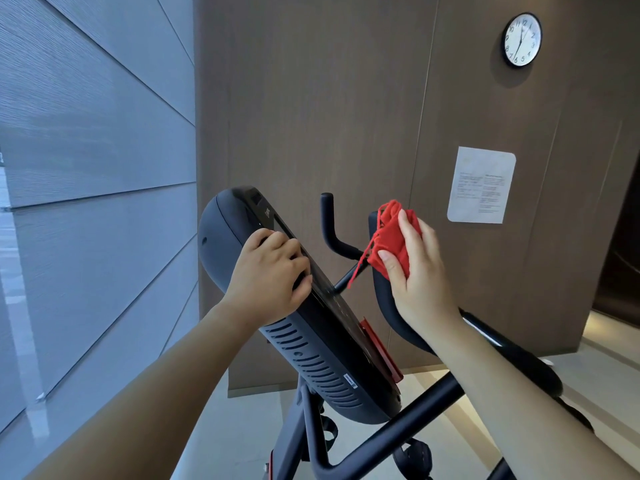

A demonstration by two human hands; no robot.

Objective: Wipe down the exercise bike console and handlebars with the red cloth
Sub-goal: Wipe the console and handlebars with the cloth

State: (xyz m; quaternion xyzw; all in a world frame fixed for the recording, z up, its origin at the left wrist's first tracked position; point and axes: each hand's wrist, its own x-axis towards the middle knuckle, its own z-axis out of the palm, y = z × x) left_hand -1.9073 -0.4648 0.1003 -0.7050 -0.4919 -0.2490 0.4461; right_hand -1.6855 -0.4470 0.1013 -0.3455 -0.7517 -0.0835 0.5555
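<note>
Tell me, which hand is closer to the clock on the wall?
Right. The right hand, holding the red cloth, sits below the clock and a bit left. The left hand grips the console, farther left.

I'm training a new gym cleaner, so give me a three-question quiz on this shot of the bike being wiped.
1. True or false: the left hand holds the red cloth.
2. Which part does the cloth press against? A) the console screen B) a handlebar C) the wall clock
3. Fill in: the left hand rests on the ___.

Key
1. False; the right hand holds it.
2. B
3. console
</note>
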